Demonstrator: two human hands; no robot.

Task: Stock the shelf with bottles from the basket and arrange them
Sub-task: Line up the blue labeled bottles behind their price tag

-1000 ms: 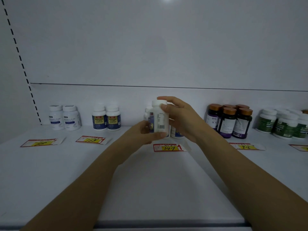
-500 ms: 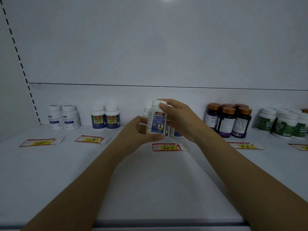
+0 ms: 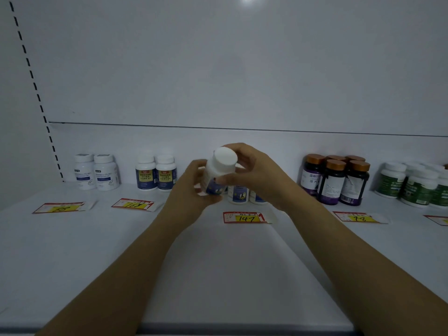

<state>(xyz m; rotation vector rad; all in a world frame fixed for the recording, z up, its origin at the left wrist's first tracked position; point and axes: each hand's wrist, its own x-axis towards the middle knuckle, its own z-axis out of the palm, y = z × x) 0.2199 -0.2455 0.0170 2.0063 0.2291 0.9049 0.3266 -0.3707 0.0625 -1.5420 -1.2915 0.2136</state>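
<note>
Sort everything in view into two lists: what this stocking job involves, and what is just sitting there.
In the job: held white bottle, gripped by left hand and right hand; matching bottles behind it; 147 price tag; shelf.
Just sitting: brown-capped bottles; green-label bottles; yellow-label bottles; far-left white bottles.

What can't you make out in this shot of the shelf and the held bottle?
Head view only:
1. The shelf bottles behind the held bottle: mostly covered by the left hand and right hand, count unclear.
2. The rightmost price tag: cut off by the frame edge.
3. The held bottle's label print: blurred, unreadable.
4. The basket: outside the frame.
</note>
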